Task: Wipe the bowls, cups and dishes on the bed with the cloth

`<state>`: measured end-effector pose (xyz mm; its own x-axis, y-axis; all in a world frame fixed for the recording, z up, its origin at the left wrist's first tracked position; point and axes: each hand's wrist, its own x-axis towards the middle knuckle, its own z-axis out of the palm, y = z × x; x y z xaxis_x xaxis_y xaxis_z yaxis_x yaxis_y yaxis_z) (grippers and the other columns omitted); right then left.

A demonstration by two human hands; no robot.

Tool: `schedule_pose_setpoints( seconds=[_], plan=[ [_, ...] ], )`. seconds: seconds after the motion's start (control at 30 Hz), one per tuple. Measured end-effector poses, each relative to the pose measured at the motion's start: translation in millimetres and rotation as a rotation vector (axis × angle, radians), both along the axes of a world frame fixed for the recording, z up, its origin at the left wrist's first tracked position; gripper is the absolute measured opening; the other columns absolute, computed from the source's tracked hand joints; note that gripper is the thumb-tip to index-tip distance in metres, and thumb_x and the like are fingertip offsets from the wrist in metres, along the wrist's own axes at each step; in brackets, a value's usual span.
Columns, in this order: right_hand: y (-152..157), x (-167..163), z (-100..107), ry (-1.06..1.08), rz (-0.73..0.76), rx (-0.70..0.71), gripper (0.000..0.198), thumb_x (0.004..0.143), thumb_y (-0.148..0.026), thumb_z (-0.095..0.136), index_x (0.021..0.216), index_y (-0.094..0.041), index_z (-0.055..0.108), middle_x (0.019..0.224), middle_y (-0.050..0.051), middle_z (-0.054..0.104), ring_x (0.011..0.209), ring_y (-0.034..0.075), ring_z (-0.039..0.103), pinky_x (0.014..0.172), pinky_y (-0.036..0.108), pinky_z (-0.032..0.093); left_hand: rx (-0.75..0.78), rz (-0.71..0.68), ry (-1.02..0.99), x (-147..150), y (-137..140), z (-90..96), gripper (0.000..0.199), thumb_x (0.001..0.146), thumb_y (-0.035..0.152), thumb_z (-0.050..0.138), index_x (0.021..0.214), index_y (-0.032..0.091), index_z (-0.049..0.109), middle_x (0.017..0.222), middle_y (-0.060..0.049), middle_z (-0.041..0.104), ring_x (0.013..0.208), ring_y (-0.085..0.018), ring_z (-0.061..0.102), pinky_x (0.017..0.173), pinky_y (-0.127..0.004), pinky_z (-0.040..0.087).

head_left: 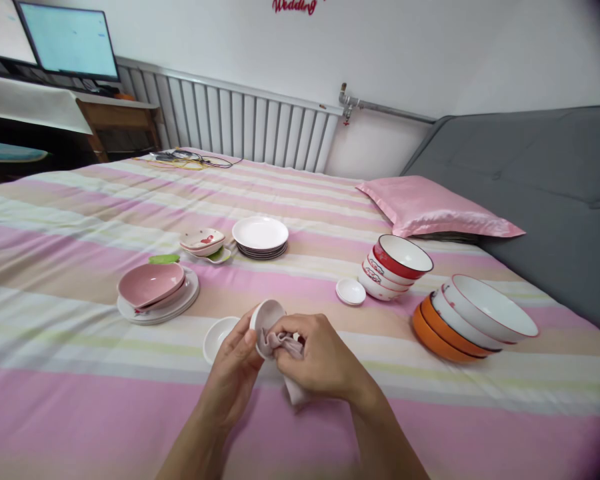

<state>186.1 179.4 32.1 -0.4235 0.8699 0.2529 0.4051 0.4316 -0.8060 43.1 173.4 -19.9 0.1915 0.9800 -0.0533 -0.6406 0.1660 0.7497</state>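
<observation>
My left hand (pixel 237 370) is closed on a small white dish (pixel 270 311), tilted so that its inside faces right. In my right hand (pixel 323 353) a pale pinkish cloth (pixel 296 393) is bunched up and pressed into the dish, its loose end hanging below my fingers. Just behind my left hand another white dish (pixel 215 339) rests on the striped bedsheet, partly covered by that hand. Farther right, small white saucers (pixel 351 291) lie stacked beside a pile of red and white bowls (pixel 400 260).
Large white and orange bowls (pixel 485 313) are piled at right. To the left, pink bowls (pixel 150 283) sit on white plates (pixel 193 298). Behind them are heart-patterned dishes (pixel 203 240) and white plates (pixel 260 233). A pink pillow (pixel 435 207) and coiled cables (pixel 190 158) lie farther back.
</observation>
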Motion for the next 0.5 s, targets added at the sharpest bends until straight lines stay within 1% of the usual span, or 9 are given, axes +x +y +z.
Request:
schedule_pose_setpoints(
  seconds=[0.1,0.13,0.17,0.2,0.27,0.33,0.4,0.5],
  plan=[
    [-1.1,8.4,5.5,0.158,0.064,-0.214,0.019,0.068,-0.009,0.049,0.073,-0.018,0.065,0.063,-0.003,0.056,0.057,0.010,0.047,0.052,0.019,0.034,-0.031,0.027,-0.067,0.0,0.7,-0.4,0.022,0.078,0.036,0.063,0.092,0.020,0.068,0.086,-0.001,0.070,0.080,-0.015,0.064,0.072,-0.023,0.050],
    [-0.5,11.5,6.5,0.216,0.062,-0.250,0.018,0.069,-0.010,0.050,0.074,-0.018,0.066,0.065,-0.003,0.058,0.059,0.010,0.048,0.053,0.019,0.035,-0.047,0.048,-0.096,-0.5,0.9,-0.5,0.021,0.078,0.036,0.063,0.091,0.020,0.069,0.089,-0.001,0.071,0.083,-0.015,0.064,0.074,-0.023,0.051],
    [0.5,14.5,7.0,0.275,0.036,-0.258,0.017,0.070,-0.011,0.051,0.076,-0.017,0.066,0.068,-0.002,0.059,0.061,0.011,0.050,0.055,0.019,0.037,-0.068,0.067,-0.123,-1.0,1.1,-0.5,0.021,0.079,0.035,0.062,0.091,0.020,0.069,0.093,-0.001,0.071,0.087,-0.016,0.064,0.078,-0.024,0.051],
    [1.8,17.5,7.1,0.331,-0.018,-0.236,0.016,0.072,-0.012,0.052,0.078,-0.017,0.066,0.070,-0.001,0.060,0.063,0.011,0.051,0.057,0.020,0.038,-0.091,0.079,-0.149,-1.5,1.2,-0.1,0.022,0.079,0.036,0.061,0.093,0.021,0.069,0.096,-0.002,0.071,0.092,-0.017,0.063,0.082,-0.026,0.051],
    [4.6,22.2,6.6,0.427,-0.166,-0.148,0.012,0.074,-0.015,0.054,0.080,-0.017,0.065,0.072,-0.001,0.060,0.065,0.012,0.052,0.059,0.020,0.039,-0.131,0.077,-0.196,-1.9,1.2,1.4,0.025,0.082,0.037,0.058,0.098,0.020,0.068,0.101,-0.004,0.070,0.100,-0.020,0.062,0.088,-0.030,0.050],
    [6.4,24.5,5.9,0.473,-0.272,-0.079,0.010,0.076,-0.018,0.056,0.083,-0.017,0.064,0.072,-0.001,0.060,0.065,0.011,0.052,0.058,0.020,0.040,-0.155,0.066,-0.231,-1.3,0.9,3.3,0.027,0.084,0.037,0.055,0.101,0.020,0.068,0.103,-0.006,0.070,0.103,-0.023,0.061,0.089,-0.034,0.050],
    [6.5,23.2,5.4,0.452,-0.286,-0.067,0.012,0.076,-0.019,0.057,0.086,-0.017,0.065,0.075,0.000,0.062,0.066,0.012,0.054,0.059,0.021,0.041,-0.171,0.074,-0.244,0.2,0.5,4.6,0.027,0.085,0.035,0.054,0.101,0.020,0.068,0.102,-0.006,0.071,0.103,-0.022,0.061,0.088,-0.034,0.051],
    [5.0,14.4,3.8,0.330,-0.259,-0.089,0.017,0.076,-0.017,0.057,0.089,-0.017,0.067,0.081,0.002,0.066,0.072,0.014,0.059,0.063,0.023,0.045,-0.146,0.074,-0.217,3.2,-0.5,4.3,0.025,0.084,0.032,0.056,0.103,0.021,0.068,0.100,-0.004,0.071,0.099,-0.019,0.063,0.085,-0.028,0.051]
  ],
)
